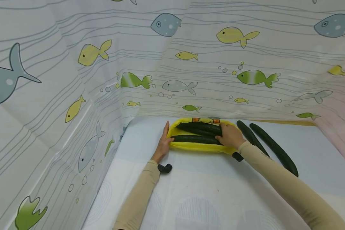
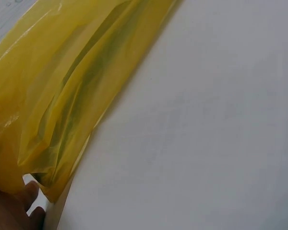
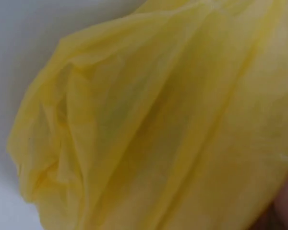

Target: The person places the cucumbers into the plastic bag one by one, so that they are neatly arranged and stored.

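Observation:
A yellow plastic bag (image 1: 195, 147) lies with its mouth facing up at the back of the table. Dark green cucumbers (image 1: 196, 139) lie lengthwise inside it. My left hand (image 1: 162, 145) holds the bag's left end, thumb over the rim and forefinger pointing up along the outside. In the left wrist view, fingertips (image 2: 32, 191) touch the yellow plastic. With my right hand (image 1: 230, 135) I grip the right ends of the cucumbers inside the bag, thumb toward me. The right wrist view is mostly filled by the creased bag (image 3: 149, 120), which hides the fingers.
Two loose cucumbers (image 1: 276, 148) lie slanted to the right of the bag, partly behind my right forearm. A fish-patterned curtain (image 1: 149, 95) encloses the white table (image 1: 207, 185) at the back and sides. Each wrist carries a small black camera (image 1: 164, 168).

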Demonstrator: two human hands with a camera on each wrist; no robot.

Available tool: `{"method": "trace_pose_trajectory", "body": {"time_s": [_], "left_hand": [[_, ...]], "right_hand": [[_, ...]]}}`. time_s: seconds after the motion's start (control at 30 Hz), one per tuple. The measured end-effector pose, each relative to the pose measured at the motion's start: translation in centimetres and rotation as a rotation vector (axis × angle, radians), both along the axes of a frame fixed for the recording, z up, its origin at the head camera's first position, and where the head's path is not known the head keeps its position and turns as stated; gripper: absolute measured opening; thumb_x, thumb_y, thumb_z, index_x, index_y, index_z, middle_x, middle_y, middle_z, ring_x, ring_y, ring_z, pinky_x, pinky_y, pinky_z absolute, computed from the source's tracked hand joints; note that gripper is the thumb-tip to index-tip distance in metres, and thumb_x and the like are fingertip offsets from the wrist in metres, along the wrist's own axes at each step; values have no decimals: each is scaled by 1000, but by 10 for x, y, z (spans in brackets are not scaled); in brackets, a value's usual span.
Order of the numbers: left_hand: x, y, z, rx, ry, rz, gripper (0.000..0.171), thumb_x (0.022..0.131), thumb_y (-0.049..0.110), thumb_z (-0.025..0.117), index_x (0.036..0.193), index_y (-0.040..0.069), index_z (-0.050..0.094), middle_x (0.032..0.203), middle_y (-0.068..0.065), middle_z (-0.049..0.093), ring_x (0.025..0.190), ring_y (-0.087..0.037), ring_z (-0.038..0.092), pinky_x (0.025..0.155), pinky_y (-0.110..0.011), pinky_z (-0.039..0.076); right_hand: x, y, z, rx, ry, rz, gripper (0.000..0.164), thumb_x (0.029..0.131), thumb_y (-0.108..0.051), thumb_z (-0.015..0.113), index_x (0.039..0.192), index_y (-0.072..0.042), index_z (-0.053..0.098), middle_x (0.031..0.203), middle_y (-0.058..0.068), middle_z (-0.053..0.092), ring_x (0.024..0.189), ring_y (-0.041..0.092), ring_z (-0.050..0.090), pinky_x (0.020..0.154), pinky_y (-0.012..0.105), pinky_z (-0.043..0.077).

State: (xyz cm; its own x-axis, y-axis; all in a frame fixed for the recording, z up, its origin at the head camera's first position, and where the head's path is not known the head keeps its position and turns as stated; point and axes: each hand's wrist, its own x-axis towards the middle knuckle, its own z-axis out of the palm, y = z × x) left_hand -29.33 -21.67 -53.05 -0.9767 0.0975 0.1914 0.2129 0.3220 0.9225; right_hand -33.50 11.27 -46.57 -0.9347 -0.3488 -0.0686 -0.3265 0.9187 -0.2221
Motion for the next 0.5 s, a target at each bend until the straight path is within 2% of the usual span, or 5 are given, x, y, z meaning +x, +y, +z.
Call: {"method": "trace_pose_trajectory", "body": {"time_s": [0.03,0.1,0.27,0.5], "left_hand": [[-3,0,-5,-6,7,8,85,97,5,40,173,15,3,181,-4,4,167,-28,5,135,-55,6],[-2,0,-4,-2,10,7,84,98,5,40,173,14,3,181,-5,4,167,-29,6,135,-55,6],[-3,-2,-4,11,14,1,83,99,6,39,173,15,3,181,-5,4,167,-29,5,135,-56,6],[-4,-2,-7,4,8,2,79,101,12,37,173,16,4,181,-2,5,167,-27,3,135,-56,5]], "right_hand": [[3,0,2,1,7,0,78,101,-36,71,153,13,41,132,38,64,111,50,68,98,62,58],[9,0,5,-3,19,3,81,100,-37,73,154,13,40,139,40,59,121,54,63,103,64,54],[21,0,9,1,43,26,93,92,-41,82,155,13,38,142,43,53,129,58,55,111,67,47],[35,-2,4,47,116,42,105,85,-42,89,158,10,35,142,44,48,133,61,48,106,67,51]]}}
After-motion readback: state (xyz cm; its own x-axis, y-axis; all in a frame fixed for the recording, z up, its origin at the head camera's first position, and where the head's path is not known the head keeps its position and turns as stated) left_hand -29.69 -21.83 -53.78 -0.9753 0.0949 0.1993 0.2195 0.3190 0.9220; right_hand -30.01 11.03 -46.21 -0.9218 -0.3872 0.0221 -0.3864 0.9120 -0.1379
